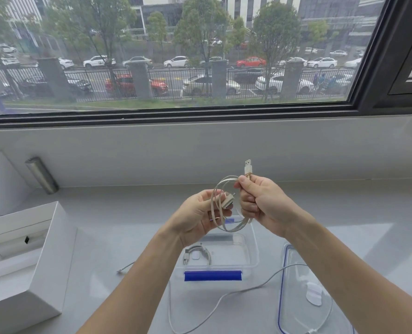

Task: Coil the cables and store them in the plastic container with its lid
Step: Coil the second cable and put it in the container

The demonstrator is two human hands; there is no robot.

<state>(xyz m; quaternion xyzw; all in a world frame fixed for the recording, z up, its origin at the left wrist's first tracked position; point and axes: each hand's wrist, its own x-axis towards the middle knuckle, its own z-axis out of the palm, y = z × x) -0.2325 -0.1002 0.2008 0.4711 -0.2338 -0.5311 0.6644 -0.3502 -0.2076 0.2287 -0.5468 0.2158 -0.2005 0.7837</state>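
Right hand (260, 198) clenching in a tight grip around the top of a flat beige USB cable (220, 218), USB plug (248, 166) sticking upright out of the fist. Left hand (197, 213) grasping the opposite side of the coil, thumb and fingers closing on the loops beside the wide flat connector (228, 202). Coil hanging in a few loose loops between both hands, held in the air above the far end of the clear plastic container (254, 259).

Sitting open on a pale grey table (356, 213), lengthwise toward the window sill, blue clip (212, 275) on the near end. Already lying inside, at the near left: a coiled white cable (197, 255). Resting flat just to the right of the container: the clear lid (294, 285) with blue seal, partly hiding under the right forearm, a small white piece (313, 294) lying on it.

Trailing uncoiled across the table: a thin grey cable (248, 289), running over the lid, curving in front of the container and down to the near edge, one end (123, 270) poking out left of the left forearm.

Standing well to the left: an open white cardboard box (43, 261). Leaning at the back left near the wall: a metal cylinder (42, 175). Table lying open behind and to the right of the hands, ending at the grey wall below a large window (176, 56) showing parked cars and trees.
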